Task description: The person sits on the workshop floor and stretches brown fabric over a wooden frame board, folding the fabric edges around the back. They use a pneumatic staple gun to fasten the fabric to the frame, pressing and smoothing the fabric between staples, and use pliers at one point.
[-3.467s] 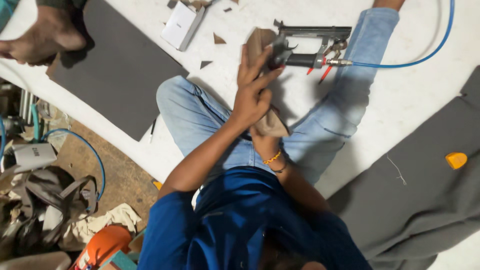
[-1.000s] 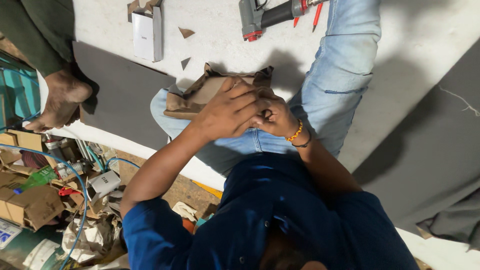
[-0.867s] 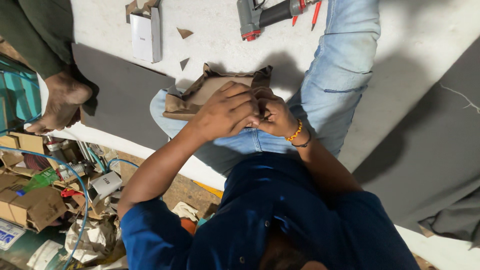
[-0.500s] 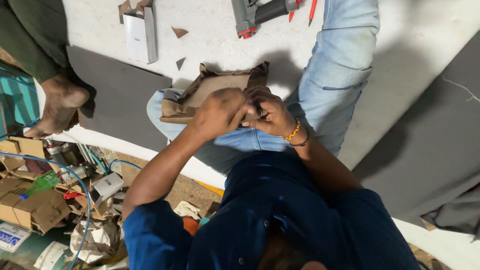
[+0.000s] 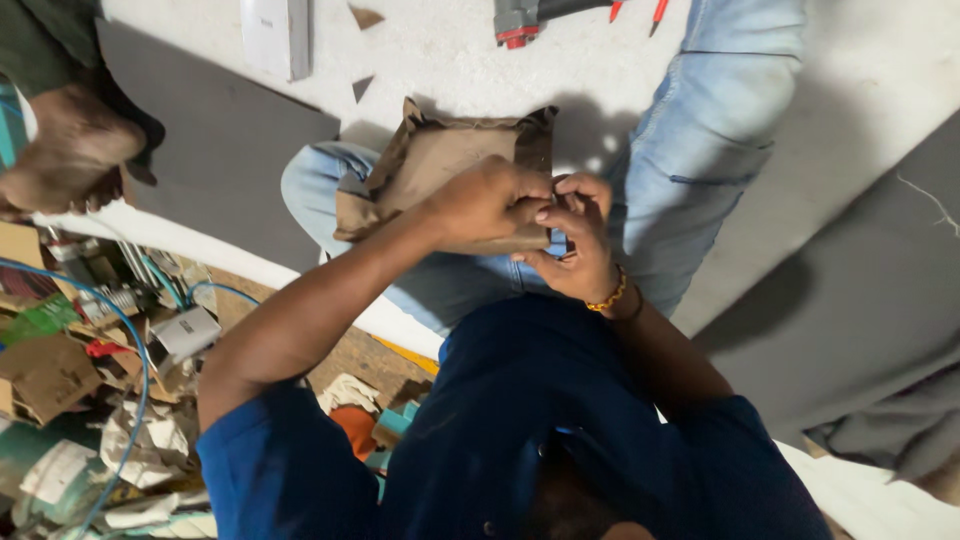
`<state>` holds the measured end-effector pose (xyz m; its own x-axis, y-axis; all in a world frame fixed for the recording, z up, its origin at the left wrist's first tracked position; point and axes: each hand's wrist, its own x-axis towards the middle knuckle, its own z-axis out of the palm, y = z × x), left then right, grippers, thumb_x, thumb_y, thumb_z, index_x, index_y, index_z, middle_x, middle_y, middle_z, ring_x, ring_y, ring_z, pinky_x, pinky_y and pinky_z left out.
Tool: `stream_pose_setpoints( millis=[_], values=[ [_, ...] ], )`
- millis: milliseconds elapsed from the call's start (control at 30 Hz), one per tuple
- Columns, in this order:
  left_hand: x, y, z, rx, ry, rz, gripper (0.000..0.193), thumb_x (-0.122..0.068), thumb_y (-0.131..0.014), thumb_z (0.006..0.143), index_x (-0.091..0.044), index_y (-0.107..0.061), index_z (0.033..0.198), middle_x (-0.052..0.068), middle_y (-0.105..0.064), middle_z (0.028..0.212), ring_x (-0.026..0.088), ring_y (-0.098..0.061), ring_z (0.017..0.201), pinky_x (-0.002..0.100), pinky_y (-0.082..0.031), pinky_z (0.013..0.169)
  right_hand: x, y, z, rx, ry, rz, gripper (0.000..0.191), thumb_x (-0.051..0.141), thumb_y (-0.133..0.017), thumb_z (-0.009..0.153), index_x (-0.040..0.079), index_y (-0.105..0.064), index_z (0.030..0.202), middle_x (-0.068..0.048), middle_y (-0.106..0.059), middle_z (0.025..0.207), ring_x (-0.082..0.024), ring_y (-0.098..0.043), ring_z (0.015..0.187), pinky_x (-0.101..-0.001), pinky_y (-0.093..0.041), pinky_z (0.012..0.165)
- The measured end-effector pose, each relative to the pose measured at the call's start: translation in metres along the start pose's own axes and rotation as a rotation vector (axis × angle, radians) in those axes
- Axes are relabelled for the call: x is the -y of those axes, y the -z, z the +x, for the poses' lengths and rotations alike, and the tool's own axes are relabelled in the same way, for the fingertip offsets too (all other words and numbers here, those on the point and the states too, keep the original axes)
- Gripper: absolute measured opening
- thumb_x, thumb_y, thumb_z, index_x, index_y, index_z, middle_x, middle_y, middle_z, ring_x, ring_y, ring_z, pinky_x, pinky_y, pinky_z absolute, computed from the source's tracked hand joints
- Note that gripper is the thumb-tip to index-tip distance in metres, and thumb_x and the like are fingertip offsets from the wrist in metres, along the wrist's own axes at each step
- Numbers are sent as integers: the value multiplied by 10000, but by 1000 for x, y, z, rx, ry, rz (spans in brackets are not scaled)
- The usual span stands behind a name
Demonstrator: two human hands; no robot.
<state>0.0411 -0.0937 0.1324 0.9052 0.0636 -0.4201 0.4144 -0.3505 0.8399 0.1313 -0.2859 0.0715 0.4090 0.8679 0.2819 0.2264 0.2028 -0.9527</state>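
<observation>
A square brown fabric-covered piece [image 5: 435,160] with wrinkled folded edges rests on my lap, across my blue jeans [image 5: 700,150]. My left hand [image 5: 485,200] lies over its near edge with the fingers curled onto the fabric. My right hand [image 5: 580,245], with a beaded bracelet at the wrist, pinches the same edge at the near right corner. The fingertips of both hands meet there. A grey pneumatic stapler [image 5: 525,15] with a red tip lies beyond my knees at the top edge of the view.
A dark grey sheet [image 5: 215,150] and a white box [image 5: 275,35] lie on the white table [image 5: 450,50] to the left. Another person's foot [image 5: 70,150] rests at the far left. Grey fabric [image 5: 870,280] covers the right. Cardboard, rags and a blue hose [image 5: 140,360] clutter the floor.
The brown piece has come from beside the stapler onto my lap. Both hands have closed on its near edge, and the fingers shifted slightly over the last second.
</observation>
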Motion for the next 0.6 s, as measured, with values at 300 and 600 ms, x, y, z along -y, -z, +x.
stream_pose_setpoints(
  millis=[300, 600],
  values=[
    [11, -7, 17, -18, -86, -121, 186, -260, -723, 902, -116, -782, 1004, 92, -767, 917, 271, -750, 775, 402, -565, 671, 1, 1, 6, -60, -44, 91, 403, -15, -965, 722, 26, -704, 1027, -122, -417, 1326, -288, -532, 1250, -427, -547, 1064],
    [14, -29, 5, -119, -277, 102, 179, -216, -778, 808, -113, -752, 952, 113, -694, 1076, 311, -660, 1084, 419, -540, 903, 16, 18, 10, 85, 186, -104, 230, -51, -840, 738, -22, -647, 860, -144, -417, 1193, -340, -523, 1094, -465, -506, 941]
  ],
)
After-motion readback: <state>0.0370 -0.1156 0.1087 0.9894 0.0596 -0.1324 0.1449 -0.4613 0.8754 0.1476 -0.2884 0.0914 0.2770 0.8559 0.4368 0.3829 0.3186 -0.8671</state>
